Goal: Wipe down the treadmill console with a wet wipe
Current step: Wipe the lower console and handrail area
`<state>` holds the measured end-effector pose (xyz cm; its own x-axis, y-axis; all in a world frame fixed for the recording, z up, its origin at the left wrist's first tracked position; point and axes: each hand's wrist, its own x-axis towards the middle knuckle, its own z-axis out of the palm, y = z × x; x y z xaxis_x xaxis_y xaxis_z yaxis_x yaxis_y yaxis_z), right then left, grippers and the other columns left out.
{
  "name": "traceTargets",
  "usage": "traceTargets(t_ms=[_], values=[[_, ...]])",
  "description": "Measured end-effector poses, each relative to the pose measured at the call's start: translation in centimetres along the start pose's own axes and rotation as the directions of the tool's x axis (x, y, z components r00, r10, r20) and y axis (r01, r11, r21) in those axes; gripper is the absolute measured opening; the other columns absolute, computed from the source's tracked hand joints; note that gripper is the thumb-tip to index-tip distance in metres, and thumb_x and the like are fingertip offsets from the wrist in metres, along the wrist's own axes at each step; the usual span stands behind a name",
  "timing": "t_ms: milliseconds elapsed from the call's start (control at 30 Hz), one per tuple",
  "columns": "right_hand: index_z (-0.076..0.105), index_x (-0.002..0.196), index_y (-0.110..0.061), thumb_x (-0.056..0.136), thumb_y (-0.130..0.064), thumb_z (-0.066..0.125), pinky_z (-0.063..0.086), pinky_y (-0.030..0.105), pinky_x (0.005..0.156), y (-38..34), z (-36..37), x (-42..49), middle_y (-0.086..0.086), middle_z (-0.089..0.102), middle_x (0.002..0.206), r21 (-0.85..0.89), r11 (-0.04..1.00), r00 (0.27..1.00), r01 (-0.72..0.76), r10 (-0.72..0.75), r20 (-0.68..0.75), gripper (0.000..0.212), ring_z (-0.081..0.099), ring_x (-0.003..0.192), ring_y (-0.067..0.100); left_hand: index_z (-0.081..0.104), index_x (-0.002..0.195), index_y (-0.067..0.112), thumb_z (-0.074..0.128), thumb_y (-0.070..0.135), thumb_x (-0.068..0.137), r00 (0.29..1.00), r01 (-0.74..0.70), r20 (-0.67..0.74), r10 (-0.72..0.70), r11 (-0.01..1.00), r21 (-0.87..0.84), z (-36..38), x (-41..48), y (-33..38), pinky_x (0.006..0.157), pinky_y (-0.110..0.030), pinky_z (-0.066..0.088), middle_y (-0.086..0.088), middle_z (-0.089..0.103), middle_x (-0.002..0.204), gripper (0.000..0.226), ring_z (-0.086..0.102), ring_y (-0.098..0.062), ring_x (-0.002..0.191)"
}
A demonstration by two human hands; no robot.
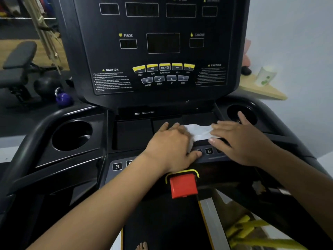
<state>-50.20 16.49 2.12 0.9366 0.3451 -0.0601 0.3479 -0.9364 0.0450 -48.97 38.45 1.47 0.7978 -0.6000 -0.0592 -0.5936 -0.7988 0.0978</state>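
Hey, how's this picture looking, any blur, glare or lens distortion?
Head view: dim, flat light, no strong glare on the black treadmill console; wide-angle bending bows its edges; the fine caution text is too soft to read; the white wet wipe looks washed out; yellow bands at bottom right are blurred.

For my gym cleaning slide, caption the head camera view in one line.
Left hand and right hand rest on a white wet wipe on the treadmill console, below its dark display.
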Motion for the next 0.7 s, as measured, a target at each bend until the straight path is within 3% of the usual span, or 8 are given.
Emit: traceTargets(t_ms=[100, 167, 233, 333, 467, 567, 700], values=[[0.055, 0.134, -0.023, 0.088, -0.064, 0.007, 0.003, 0.045, 0.119, -2.0, -0.7, 0.3, -0.003, 0.054, 0.14, 0.094, 0.995, 0.996, 0.02, -0.012, -0.087, 0.078, 0.04, 0.135, 0.011, 0.045, 0.139, 0.018, 0.043, 0.057, 0.092, 0.999, -0.022, -0.032, 0.018, 0.99, -0.138, -0.1, 0.8, 1.0, 0.105, -0.039, 0.041, -0.007, 0.053, 0.138, 0.061, 0.05, -0.026, 0.127], [0.059, 0.123, -0.026, 0.089, -0.065, 0.0, 0.001, 0.045, 0.118, -2.8, -0.6, 0.0, -0.008, 0.062, 0.126, 0.15, 0.989, 1.0, -0.004, 0.005, -0.009, 0.079, 0.049, 0.125, 0.01, 0.05, 0.132, 0.023, 0.045, 0.052, 0.093, 0.999, -0.044, 0.005, 0.046, 0.977, -0.208, 0.5, 1.4, 1.8, 0.091, -0.038, 0.048, -0.003, 0.056, 0.129, 0.05, 0.056, -0.025, 0.114], [0.056, 0.119, -0.028, 0.082, -0.068, -0.009, -0.002, 0.051, 0.118, -2.4, -0.3, -0.2, -0.012, 0.061, 0.123, 0.126, 0.991, 0.997, -0.049, 0.041, 0.067, 0.085, 0.051, 0.122, 0.008, 0.047, 0.137, 0.022, 0.043, 0.051, 0.095, 0.997, -0.061, 0.041, 0.071, 0.978, -0.198, 1.1, 2.1, 2.4, 0.098, -0.037, 0.042, -0.007, 0.05, 0.138, 0.051, 0.049, -0.026, 0.126], [0.047, 0.137, -0.028, 0.077, -0.065, -0.015, -0.008, 0.056, 0.116, -0.7, -0.2, -0.1, -0.009, 0.048, 0.144, 0.087, 0.993, 0.991, -0.081, 0.071, 0.114, 0.094, 0.035, 0.137, 0.007, 0.031, 0.151, 0.019, 0.038, 0.049, 0.098, 0.991, -0.071, 0.094, 0.091, 0.977, -0.199, 1.1, 4.0, 3.2, 0.117, -0.037, 0.021, -0.013, 0.026, 0.159, 0.061, 0.018, -0.026, 0.148], [0.025, 0.152, -0.024, 0.084, -0.059, -0.012, -0.009, 0.056, 0.116, 0.8, 0.3, 1.5, -0.007, 0.024, 0.159, 0.082, 0.992, 0.985, -0.094, 0.081, 0.152, 0.084, 0.011, 0.146, 0.005, 0.008, 0.156, 0.012, 0.031, 0.055, 0.098, 0.984, -0.025, 0.172, 0.053, 0.986, -0.163, 1.1, 7.0, 3.4, 0.122, -0.037, 0.006, -0.014, 0.006, 0.163, 0.076, 0.0, -0.024, 0.151], [0.017, 0.153, -0.021, 0.093, -0.056, -0.002, -0.007, 0.055, 0.116, 1.4, 0.6, 2.9, -0.006, 0.012, 0.162, 0.07, 0.987, 0.974, -0.145, 0.13, 0.183, 0.072, 0.0, 0.147, 0.005, 0.003, 0.156, 0.012, 0.031, 0.066, 0.093, 0.984, 0.021, 0.178, 0.009, 0.986, -0.168, 1.1, 7.8, 2.9, 0.123, -0.038, 0.005, -0.011, 0.002, 0.164, 0.088, -0.003, -0.022, 0.151], [0.028, 0.15, -0.023, 0.088, -0.062, -0.009, -0.005, 0.057, 0.116, 1.3, 0.3, 1.8, -0.006, 0.022, 0.159, -0.012, 0.993, 0.981, -0.118, 0.118, 0.156, 0.082, 0.006, 0.147, 0.008, 0.02, 0.155, 0.014, 0.033, 0.069, 0.091, 0.987, -0.005, 0.161, 0.027, 0.991, -0.135, 1.1, 6.6, 3.2, 0.121, -0.04, 0.017, -0.012, 0.011, 0.163, 0.085, 0.005, -0.022, 0.151]])
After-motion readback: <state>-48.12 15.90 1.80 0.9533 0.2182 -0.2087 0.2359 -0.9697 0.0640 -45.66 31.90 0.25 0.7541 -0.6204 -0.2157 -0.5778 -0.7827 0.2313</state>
